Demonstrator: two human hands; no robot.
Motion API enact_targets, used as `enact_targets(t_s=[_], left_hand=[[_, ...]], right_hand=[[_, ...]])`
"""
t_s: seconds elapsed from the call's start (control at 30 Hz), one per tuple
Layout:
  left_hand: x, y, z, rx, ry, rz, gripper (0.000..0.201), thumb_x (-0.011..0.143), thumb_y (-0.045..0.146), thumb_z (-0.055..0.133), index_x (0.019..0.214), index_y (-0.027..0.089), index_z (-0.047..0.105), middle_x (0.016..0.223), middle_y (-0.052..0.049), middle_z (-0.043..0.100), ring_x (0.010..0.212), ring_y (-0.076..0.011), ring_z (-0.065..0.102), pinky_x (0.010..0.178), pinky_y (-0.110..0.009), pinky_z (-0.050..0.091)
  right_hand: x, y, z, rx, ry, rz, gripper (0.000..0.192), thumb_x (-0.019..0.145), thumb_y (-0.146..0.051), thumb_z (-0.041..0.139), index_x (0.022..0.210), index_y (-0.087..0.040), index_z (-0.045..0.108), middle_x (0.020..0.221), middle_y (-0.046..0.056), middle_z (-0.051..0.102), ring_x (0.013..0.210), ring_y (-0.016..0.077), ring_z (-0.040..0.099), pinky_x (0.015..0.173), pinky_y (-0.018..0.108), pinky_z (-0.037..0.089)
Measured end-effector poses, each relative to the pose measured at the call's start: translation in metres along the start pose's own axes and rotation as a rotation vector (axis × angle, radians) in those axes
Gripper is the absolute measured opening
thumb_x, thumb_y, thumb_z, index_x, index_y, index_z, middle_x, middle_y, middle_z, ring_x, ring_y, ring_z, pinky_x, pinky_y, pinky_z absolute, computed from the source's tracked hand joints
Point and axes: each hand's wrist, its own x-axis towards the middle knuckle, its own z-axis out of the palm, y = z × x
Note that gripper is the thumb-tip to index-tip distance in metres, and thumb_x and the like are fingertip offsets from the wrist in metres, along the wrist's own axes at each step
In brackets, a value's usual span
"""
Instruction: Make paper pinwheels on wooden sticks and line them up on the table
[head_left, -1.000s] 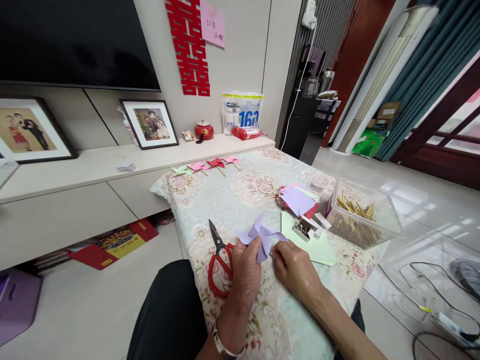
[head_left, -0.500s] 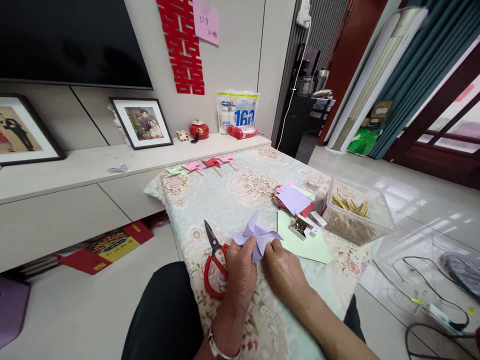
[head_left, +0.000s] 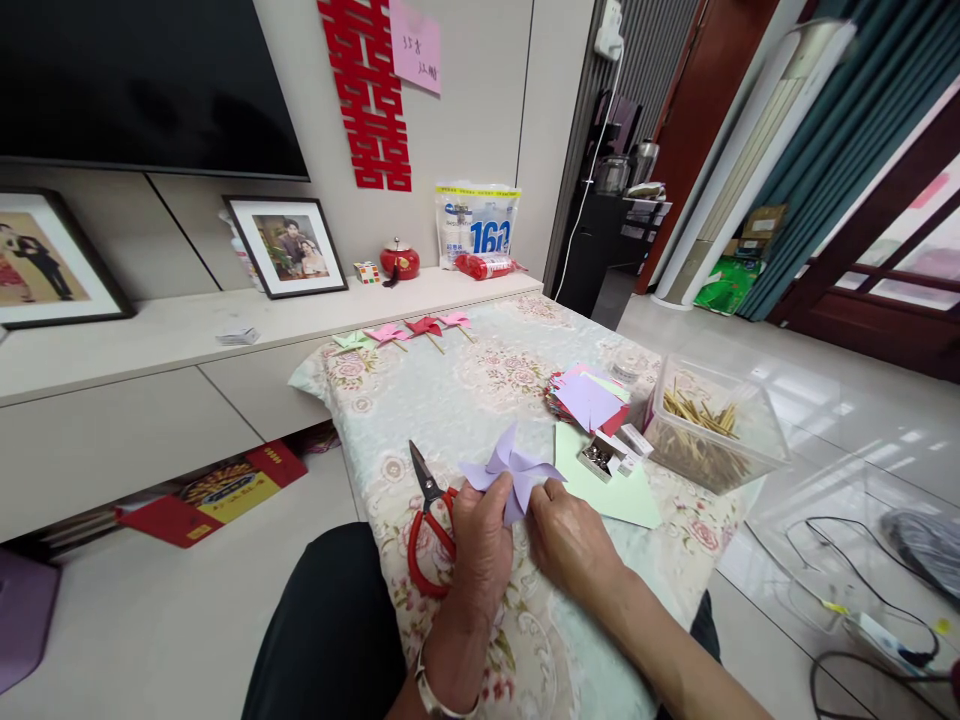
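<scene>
The left hand [head_left: 484, 545] and the right hand [head_left: 571, 540] have a narrow grip, both pinching the lilac paper pinwheel [head_left: 511, 472] from below, low over the table [head_left: 480, 400] with its flowered cloth. Just left of the grip the red scissors [head_left: 429, 525] lie flat, their handles partly behind the left hand. To the right of the grip, near it, are a pale green sheet [head_left: 615, 490] and a small box of pins [head_left: 600, 457], and further right a clear tub of sticks [head_left: 709, 425].

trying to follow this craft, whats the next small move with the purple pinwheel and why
Probably reach for a stick from the clear box. Both the left hand and right hand pinch the folded purple pinwheel, which shows no stick, while the finished pinwheels at the far edge have them.
</scene>
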Motion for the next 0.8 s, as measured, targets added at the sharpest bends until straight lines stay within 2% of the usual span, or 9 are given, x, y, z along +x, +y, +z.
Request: enact_targets(t_s=[0.2, 0.43, 0.6, 0.8], left_hand=[[0.001, 0.000, -0.001, 0.014, 0.002, 0.017, 0.022, 0.059, 0.026, 0.076, 0.077, 0.021, 0.066, 0.074, 0.003, 0.071, 0.071, -0.0160, 0.065, 0.079, -0.029, 0.053], [0.001, 0.000, -0.002, 0.026, -0.008, 0.013, 0.019, 0.060, 0.027, 0.076, 0.076, 0.022, 0.065, 0.075, 0.002, 0.072, 0.069, -0.0159, 0.064, 0.076, -0.028, 0.053], [0.000, 0.000, -0.001, 0.036, -0.019, 0.023, 0.018, 0.061, 0.028, 0.075, 0.074, 0.022, 0.066, 0.075, 0.001, 0.072, 0.069, -0.0164, 0.064, 0.072, -0.028, 0.052], [0.000, 0.000, 0.000, 0.031, -0.001, 0.014, 0.019, 0.059, 0.027, 0.075, 0.075, 0.022, 0.066, 0.073, 0.003, 0.070, 0.066, -0.0149, 0.062, 0.067, -0.025, 0.051]], right_hand=[[0.004, -0.004, 0.000, -0.009, -0.005, -0.021, 0.025, 0.086, -0.001, 0.047, 0.100, -0.015, 0.061, 0.098, 0.014, 0.066, 0.078, 0.0283, 0.071, 0.058, 0.032, 0.038], [-0.004, 0.003, 0.000, 0.084, 0.019, -0.080, 0.011, 0.088, -0.010, 0.052, 0.094, -0.017, 0.060, 0.094, 0.009, 0.065, 0.076, 0.0225, 0.066, 0.060, 0.031, 0.036], [-0.008, 0.002, 0.010, 0.119, 0.042, -0.077, 0.017, 0.092, -0.004, 0.048, 0.097, -0.016, 0.058, 0.099, 0.009, 0.062, 0.081, 0.0205, 0.062, 0.067, 0.030, 0.037], [-0.009, -0.001, 0.013, 0.055, 0.046, -0.034, 0.019, 0.093, 0.000, 0.049, 0.097, -0.016, 0.061, 0.097, 0.010, 0.063, 0.083, 0.0213, 0.060, 0.070, 0.029, 0.039]])
